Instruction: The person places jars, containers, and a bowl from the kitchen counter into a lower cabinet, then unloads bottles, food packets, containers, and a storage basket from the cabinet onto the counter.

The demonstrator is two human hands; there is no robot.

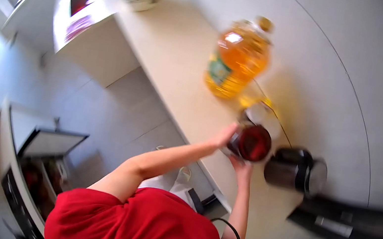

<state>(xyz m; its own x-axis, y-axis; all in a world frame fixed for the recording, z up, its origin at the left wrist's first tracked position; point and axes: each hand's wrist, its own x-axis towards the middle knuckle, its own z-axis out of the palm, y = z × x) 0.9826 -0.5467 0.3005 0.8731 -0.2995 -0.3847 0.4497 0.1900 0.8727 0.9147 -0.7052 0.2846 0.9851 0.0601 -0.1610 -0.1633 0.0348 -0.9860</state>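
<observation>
Fingers of left hand [225, 136] and right hand [241, 165] grasping a dark-red, glassy, cylindrical jar [254, 143] right of centre, golden-yellow plastic oil bottle [243, 55] at upper centre

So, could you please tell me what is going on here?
A person in a red top is holding a dark jar over a kitchen counter, with the left hand and right hand both on it. A large bottle of yellow oil stands beyond the jar, and a dark container is to its right. What the jar contains is unclear.
</observation>
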